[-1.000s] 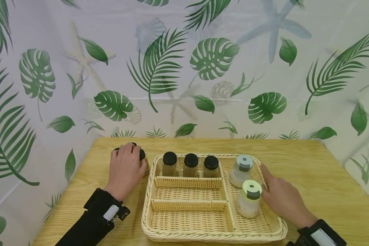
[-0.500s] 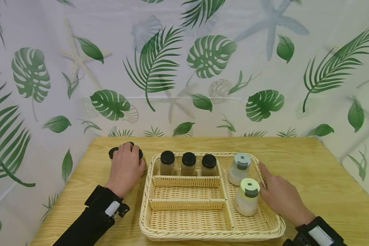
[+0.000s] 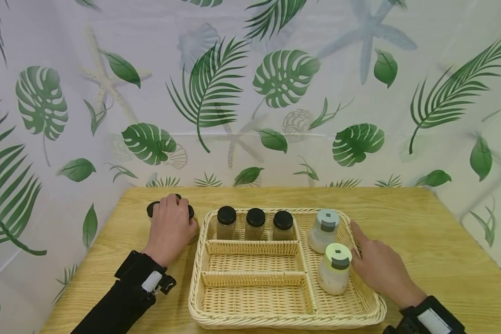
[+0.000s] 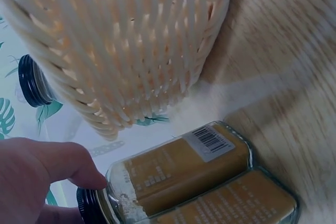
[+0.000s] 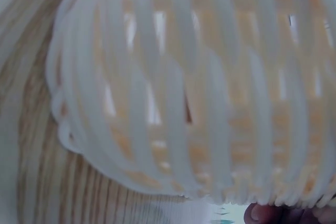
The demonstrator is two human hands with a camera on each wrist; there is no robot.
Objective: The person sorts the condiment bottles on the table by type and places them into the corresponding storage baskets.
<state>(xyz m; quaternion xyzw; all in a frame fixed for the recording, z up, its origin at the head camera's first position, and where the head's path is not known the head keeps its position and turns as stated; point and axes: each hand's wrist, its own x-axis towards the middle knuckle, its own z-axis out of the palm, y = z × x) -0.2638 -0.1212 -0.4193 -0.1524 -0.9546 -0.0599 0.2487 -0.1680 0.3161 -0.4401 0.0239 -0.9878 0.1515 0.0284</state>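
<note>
At the table's left side my left hand (image 3: 169,229) reaches over a group of black-capped spice jars. In the left wrist view its thumb (image 4: 79,166) and a finger grip the black cap (image 4: 90,204) of a glass spice jar (image 4: 184,169) filled with yellow-brown contents. A second spice jar (image 4: 247,203) stands right against it; another black cap (image 3: 152,208) shows left of the hand. My right hand (image 3: 381,266) holds the right rim of a divided wicker basket (image 3: 250,320). Only fingertips (image 5: 260,212) of that hand show past the weave in the right wrist view.
Three black-capped jars (image 3: 255,222) stand in the basket's back left compartment. Its right compartment holds a grey-lidded shaker (image 3: 323,232) and a yellow-lidded shaker (image 3: 335,269). A leaf-print cloth (image 3: 250,93) hangs behind the wooden table (image 3: 434,241).
The head view has shifted slightly. A bit more of the black cap left of my left hand shows now. My right hand stays on the basket rim.
</note>
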